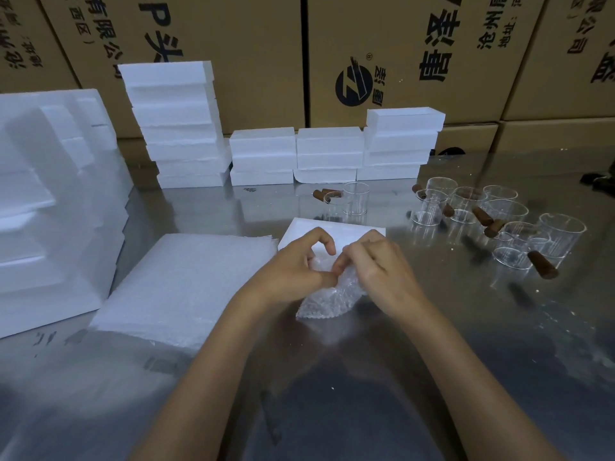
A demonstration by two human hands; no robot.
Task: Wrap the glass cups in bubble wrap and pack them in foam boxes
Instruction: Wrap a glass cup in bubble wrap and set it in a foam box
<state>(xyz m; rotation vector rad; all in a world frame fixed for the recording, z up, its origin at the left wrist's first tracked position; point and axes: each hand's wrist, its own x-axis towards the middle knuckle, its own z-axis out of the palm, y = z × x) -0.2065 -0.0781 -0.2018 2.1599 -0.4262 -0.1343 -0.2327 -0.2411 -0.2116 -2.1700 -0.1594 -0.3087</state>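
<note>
Brown cardboard cartons [416,54] printed with black characters wall off the back of a shiny metal tabletop [366,377]. At its middle, the left hand [293,264] and the right hand [372,261] meet over a bundle of bubble wrap [327,297]. Both grips are closed on it: the left thumb and curled fingers pinch the top of the wrap, and the right fingers curl over its upper right side. The bundle's lower end rests on the tabletop; whether a cup sits inside it cannot be told.

Just behind the hands lies an open foam box [336,227], partly hidden by them. To the left, touching nothing the hands hold, lies a flat stack of white foam sheets [179,287]. Beyond the open box stand two glass cups [356,197] with brown handles, and to the right of the hands a larger cluster of glass cups [499,221], some upright and some on their sides, their brown handles pointing various ways.

Along the back edge, against the cartons, stand stacks of closed foam boxes [329,154], with a taller leaning stack [179,128] at their left. Large moulded foam pieces [50,201] fill the far left.
</note>
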